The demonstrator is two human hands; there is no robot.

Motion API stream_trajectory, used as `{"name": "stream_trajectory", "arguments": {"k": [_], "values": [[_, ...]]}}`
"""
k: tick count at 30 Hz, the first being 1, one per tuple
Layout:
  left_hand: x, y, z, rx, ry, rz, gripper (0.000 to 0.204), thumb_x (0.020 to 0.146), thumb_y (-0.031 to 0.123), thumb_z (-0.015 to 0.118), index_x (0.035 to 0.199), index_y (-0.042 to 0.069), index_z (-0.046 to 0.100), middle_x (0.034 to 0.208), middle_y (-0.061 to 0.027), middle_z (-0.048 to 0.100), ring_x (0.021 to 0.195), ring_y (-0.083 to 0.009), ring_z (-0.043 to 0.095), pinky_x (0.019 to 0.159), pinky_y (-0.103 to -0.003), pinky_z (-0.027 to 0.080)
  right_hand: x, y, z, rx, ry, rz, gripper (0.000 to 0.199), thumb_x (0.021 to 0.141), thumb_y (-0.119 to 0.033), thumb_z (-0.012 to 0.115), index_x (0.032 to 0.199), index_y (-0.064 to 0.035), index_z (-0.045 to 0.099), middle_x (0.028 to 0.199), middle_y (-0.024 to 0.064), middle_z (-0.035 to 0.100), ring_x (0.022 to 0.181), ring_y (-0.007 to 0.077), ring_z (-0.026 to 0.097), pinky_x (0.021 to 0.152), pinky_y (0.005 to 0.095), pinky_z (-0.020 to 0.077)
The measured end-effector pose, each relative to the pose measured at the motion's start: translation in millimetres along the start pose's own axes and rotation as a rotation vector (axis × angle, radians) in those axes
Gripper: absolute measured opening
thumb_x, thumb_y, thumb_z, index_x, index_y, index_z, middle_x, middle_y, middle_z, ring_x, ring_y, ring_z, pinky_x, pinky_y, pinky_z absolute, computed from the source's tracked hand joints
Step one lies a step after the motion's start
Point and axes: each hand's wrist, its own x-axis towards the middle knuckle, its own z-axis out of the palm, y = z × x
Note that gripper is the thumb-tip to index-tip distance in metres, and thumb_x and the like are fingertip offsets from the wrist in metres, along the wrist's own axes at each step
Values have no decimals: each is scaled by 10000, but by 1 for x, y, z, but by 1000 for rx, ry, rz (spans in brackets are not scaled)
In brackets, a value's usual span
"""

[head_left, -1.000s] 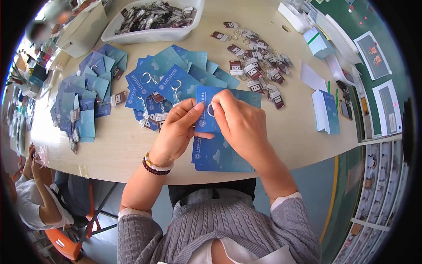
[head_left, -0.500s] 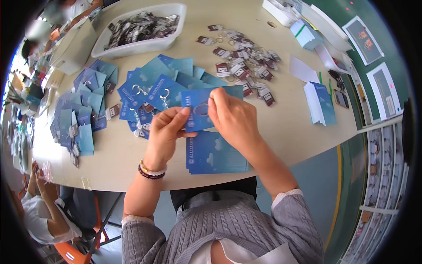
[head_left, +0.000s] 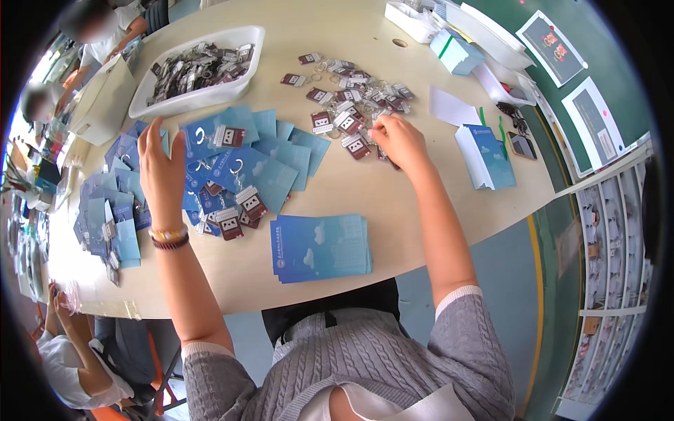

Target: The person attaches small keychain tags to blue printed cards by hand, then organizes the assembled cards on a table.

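My left hand (head_left: 163, 168) is raised at the left edge of a spread pile of blue cards (head_left: 270, 172). Its fingers are stretched and its thumb stands apart, close beside a card with a metal clasp and a brown-and-white keychain (head_left: 229, 136) on it. My right hand (head_left: 404, 144) is at the near right edge of a heap of loose keychains (head_left: 347, 121), thumb and fingers pinched together. What lies between those fingertips is hidden. A neat stack of blue cards (head_left: 319, 245) lies near the table's front edge.
A white bin (head_left: 247, 77) of keychains stands far left, with a lidded white box (head_left: 105, 102) beside it. More carded keychains (head_left: 116, 203) lie left. Folded blue cards (head_left: 488, 158), a phone (head_left: 523, 146) and white trays line the right side. Other people sit at left.
The card my hands held is out of them. My left hand has moved left and opened over the card pile; my right hand has moved up and right to the loose keychains.
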Motion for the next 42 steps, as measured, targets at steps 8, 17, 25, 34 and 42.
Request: {"name": "stream_trajectory", "arguments": {"k": [8, 17, 25, 34, 42], "values": [[-69, 87, -57, -560, -1005, -109, 616, 636, 372, 802, 1110, 52, 573, 957, -117, 549, 858, -277, 580, 739, -329, 473, 14, 14, 8, 105, -156, 17, 224, 759, -228, 682, 860, -40, 612, 831, 122, 649, 831, 286, 620, 727, 390, 481], [-79, 67, -39, -1017, -921, -626, 394, 752, 117, 742, 1069, -25, 556, 653, -40, 548, 581, -86, 502, 544, -216, 424, 11, 23, -7, 259, -143, 16, 156, 825, -163, 612, 845, -11, 583, 801, 116, 648, 773, 232, 631, 689, 325, 477], [-54, 82, -64, -679, -1133, -331, 332, 805, 88, 676, 1061, -10, 488, 567, -27, 515, 528, -103, 510, 481, -234, 383, -31, -4, -53, 1332, -269, -159, 123, 941, -159, 500, 959, -38, 480, 790, 61, 589, 753, 129, 590, 738, 311, 489], [-72, 90, -58, -1290, -997, -762, 304, 874, 18, 558, 1130, 0, 395, 852, -72, 593, 716, -108, 607, 581, -215, 499, -94, -109, -11, 1210, -811, -65, 111, 939, -153, 509, 923, -54, 459, 706, 4, 514, 553, 47, 472, 480, 207, 407], [-88, 111, -61, -1354, -878, -931, 307, 872, 12, 578, 1153, -56, 475, 934, -73, 643, 794, -91, 613, 642, -215, 521, -96, -105, -18, 1614, -937, 197, 149, 938, -190, 524, 937, -50, 471, 709, 16, 529, 568, 47, 467, 494, 198, 378]]}}
